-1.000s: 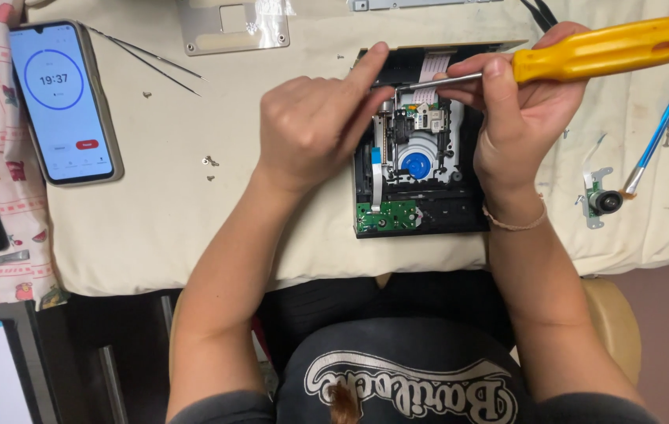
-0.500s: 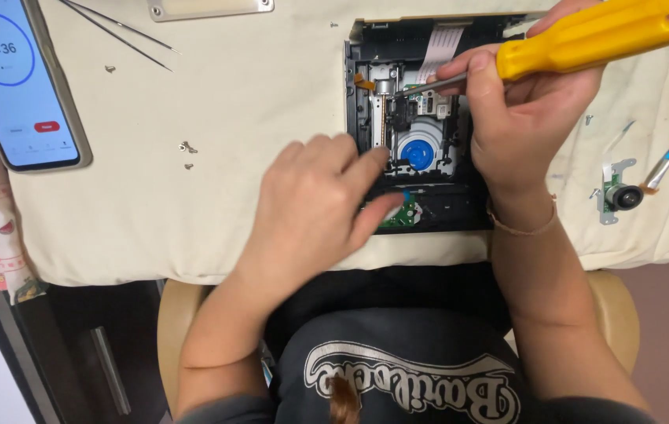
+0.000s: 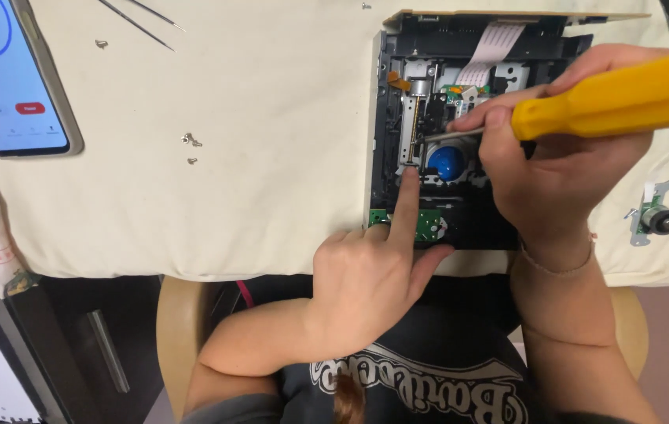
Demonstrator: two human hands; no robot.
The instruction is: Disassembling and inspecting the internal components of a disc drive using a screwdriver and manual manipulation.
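An opened black disc drive [image 3: 397, 196] lies on a cream cloth [image 3: 256, 157] right of the table's middle, its lid off and its works bare. Inside it sit a blue round hub [image 3: 447, 162], a white ribbon cable [image 3: 483, 51] at the far end and a green circuit board [image 3: 427, 224] at the near edge. The left hand [image 3: 370, 275] rests at the drive's near edge, index finger stretched out with its tip on the metal frame just left of the hub, the other fingers curled in. The right hand [image 3: 562, 165] is clamped around a yellow-handled screwdriver [image 3: 617, 98], whose shaft tip lies just beside that fingertip. Loose screws [image 3: 189, 141] lie to the left on the cloth, a phone [image 3: 12, 78] farther left.
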